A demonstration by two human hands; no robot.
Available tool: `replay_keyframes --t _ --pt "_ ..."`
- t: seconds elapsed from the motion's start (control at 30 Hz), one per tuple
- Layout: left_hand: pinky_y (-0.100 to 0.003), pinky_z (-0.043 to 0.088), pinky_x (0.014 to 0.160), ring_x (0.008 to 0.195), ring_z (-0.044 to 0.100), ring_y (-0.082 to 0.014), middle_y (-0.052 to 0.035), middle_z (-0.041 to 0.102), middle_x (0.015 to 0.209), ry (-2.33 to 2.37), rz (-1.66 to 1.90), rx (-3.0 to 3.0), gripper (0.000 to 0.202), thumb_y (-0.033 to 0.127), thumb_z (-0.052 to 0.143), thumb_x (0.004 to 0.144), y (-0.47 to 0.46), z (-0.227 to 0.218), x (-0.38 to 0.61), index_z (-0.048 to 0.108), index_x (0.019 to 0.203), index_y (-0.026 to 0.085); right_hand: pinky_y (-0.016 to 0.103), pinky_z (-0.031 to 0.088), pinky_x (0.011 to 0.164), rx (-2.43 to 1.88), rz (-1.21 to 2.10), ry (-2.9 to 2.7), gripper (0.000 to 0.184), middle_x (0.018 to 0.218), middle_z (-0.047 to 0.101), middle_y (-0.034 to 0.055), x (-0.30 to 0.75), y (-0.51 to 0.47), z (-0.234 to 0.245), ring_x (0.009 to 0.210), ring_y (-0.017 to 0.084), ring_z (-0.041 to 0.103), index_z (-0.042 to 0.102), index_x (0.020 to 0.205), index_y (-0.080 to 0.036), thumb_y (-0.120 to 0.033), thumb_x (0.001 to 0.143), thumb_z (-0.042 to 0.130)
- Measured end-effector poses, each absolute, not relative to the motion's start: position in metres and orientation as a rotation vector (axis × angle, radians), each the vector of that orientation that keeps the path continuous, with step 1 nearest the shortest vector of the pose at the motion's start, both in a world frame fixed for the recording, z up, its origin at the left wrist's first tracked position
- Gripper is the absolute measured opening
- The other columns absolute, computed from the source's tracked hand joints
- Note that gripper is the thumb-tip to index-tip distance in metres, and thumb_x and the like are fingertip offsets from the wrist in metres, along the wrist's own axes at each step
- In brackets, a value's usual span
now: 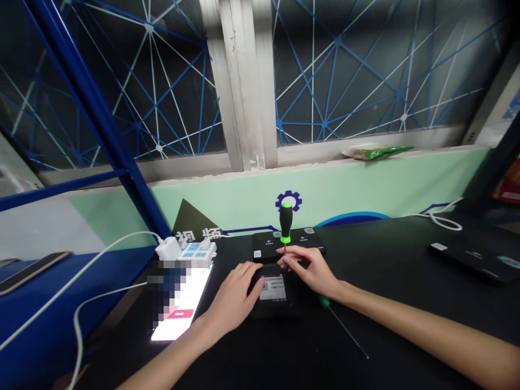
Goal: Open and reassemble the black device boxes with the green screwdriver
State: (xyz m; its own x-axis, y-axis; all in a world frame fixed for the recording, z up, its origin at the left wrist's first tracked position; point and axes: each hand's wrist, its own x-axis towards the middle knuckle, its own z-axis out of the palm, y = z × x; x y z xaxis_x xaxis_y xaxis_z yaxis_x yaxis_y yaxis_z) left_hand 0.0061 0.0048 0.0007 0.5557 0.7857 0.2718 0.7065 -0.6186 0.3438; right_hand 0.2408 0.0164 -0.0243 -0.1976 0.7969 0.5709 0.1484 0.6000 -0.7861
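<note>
The right hand (312,270) pinched the upright screwdriver (286,223) above the black box (275,296); the left hand (235,292), loosely spread, rested on the box's left; work appeared unfinished, the tip indistinct.

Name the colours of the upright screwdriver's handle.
Handle: black with bright green ends; see the head view.

We cannot make out the tip of the upright screwdriver (286,223), lost between the right hand (314,270) and the black device (272,311), whose left edge the left hand (238,290) partly covers and whose white label (273,288) bears print too small for us to read. Part of the green-handled screwdriver (324,301) looks hidden by the right hand, and blocky pixels mask part of the lit phone (187,309). At our left, the picture's edge cuts off the dark phone (34,272).
</note>
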Motion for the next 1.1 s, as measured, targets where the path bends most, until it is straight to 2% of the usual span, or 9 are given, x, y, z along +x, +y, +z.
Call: replay_keyframes --t 0.2,0.47,0.7,0.9,1.0,1.1 --pt "-0.041 0.047 0.096 0.114 0.057 -0.0246 -0.0060 0.061 0.122 1.261 0.588 2.587 0.031 0.037 0.038 0.104 0.0034 0.0036 0.0073 0.053 0.127 0.025 0.031 0.057 0.069 -0.796 0.633 -1.711 0.019 0.082 0.074 0.0055 0.2401 0.0148 -0.0231 0.071 0.019 0.070 0.069 0.099 -0.018 -0.035 0.093 0.061" --pt "-0.040 0.047 0.096 0.114 0.057 -0.0242 -0.0051 0.062 0.122 1.272 0.596 2.593 0.031 0.036 0.038 0.104 0.0030 0.0016 0.0078 0.054 0.128 0.025 0.030 0.056 0.068 -0.832 0.692 -1.695 0.017 0.081 0.071 0.0047 0.2383 0.0147 -0.0211 0.072 0.018 0.068 0.067 0.095 -0.018 -0.035 0.092 0.063" --pt "-0.041 0.047 0.095 0.113 0.057 -0.0247 -0.0059 0.062 0.121 1.268 0.599 2.613 0.031 0.036 0.038 0.103 0.0036 0.0023 0.0080 0.054 0.127 0.024 0.033 0.057 0.074 -0.787 0.751 -1.713 0.023 0.087 0.075 0.0073 0.2405 0.0140 -0.0241 0.079 0.020 0.071 0.066 0.110 -0.017 -0.034 0.097 0.056" --pt "-0.041 0.047 0.094 0.111 0.057 -0.0244 -0.0057 0.062 0.120 1.265 0.606 2.622 0.031 0.038 0.037 0.104 0.0026 0.0024 0.0086 0.054 0.126 0.025 0.028 0.053 0.062 -0.848 0.640 -1.704 0.022 0.075 0.069 0.0032 0.2371 0.0147 -0.0226 0.065 0.016 0.064 0.068 0.083 -0.018 -0.039 0.089 0.068" --pt "-0.041 0.047 0.094 0.112 0.057 -0.0245 -0.0060 0.062 0.121 1.273 0.591 2.603 0.032 0.038 0.037 0.104 0.0018 0.0027 0.0086 0.054 0.127 0.025 0.028 0.054 0.062 -0.861 0.634 -1.699 0.024 0.075 0.068 0.0031 0.2351 0.0142 -0.0209 0.064 0.016 0.062 0.066 0.082 -0.018 -0.041 0.088 0.068" --pt "-0.041 0.047 0.094 0.112 0.056 -0.0242 -0.0060 0.062 0.122 1.262 0.601 2.598 0.032 0.038 0.036 0.104 0.0019 0.0025 0.0078 0.054 0.128 0.025 0.030 0.056 0.067 -0.846 0.654 -1.701 0.021 0.080 0.071 0.0052 0.2353 0.0118 -0.0189 0.069 0.018 0.067 0.066 0.089 -0.018 -0.039 0.092 0.064"
